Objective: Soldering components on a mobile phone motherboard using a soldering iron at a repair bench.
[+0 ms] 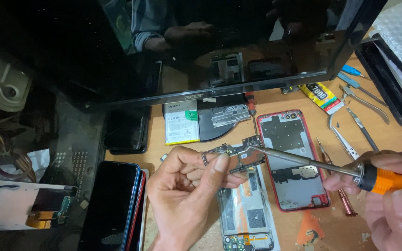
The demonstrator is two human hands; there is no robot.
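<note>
The circuit board (238,155), a small dark piece with metal shields, is held up above the wooden table (396,139), just over the top end of an opened phone (247,209) that lies face down with its insides showing. The left hand (187,190) grips the board at its left end: the fingers are curled in tight and the thumb presses up against the board's edge. The right hand (391,195) is closed round the orange handle of a soldering iron (331,167), and the iron's long metal tip slants up and left until it touches the board's right part, near its upper edge.

Just right of the board lies a red phone frame (294,158), back removed, with the iron's shaft crossing above it. Right of that frame are a screwdriver (336,181) with a reddish shaft, partly hidden by the right hand, and beyond it tweezers (343,137) and pliers (364,100). Above the board lie a phone battery (181,122), a metal shield plate (230,115) and a yellow glue tube (324,96). A dark monitor (187,46) leans over the far side of the table and shuts off everything behind it. Left of the board, beside the left hand, a stack of phones (117,204) lies screen up.
</note>
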